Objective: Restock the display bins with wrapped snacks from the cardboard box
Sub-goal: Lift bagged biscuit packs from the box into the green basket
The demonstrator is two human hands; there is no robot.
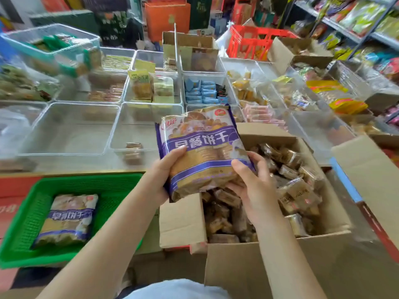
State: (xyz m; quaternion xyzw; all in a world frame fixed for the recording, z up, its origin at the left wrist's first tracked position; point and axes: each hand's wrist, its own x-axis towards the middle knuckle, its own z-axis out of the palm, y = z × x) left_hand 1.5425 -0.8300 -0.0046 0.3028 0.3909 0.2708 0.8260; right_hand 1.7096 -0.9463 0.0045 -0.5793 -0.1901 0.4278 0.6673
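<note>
A large purple-and-white biscuit bag (200, 147) is held upright over the open cardboard box (269, 260). My left hand (165, 169) grips its left edge, thumb on the front. My right hand (252, 182) grips its lower right corner. The box holds several small brown wrapped snacks (289, 186). Beyond it stand clear display bins; the near one (133, 126) has a couple of brown wrapped snacks (133, 151) at its front. A second biscuit bag (69, 219) lies in a green basket (26, 212) at lower left.
Further clear bins hold blue packets (204, 91), yellow-labelled packs (140, 85) and pink packets (261, 115). A red crate (250, 42) and more cardboard boxes stand behind. Shelving with snacks (356, 20) runs along the right. A box flap (367, 180) juts up at the right.
</note>
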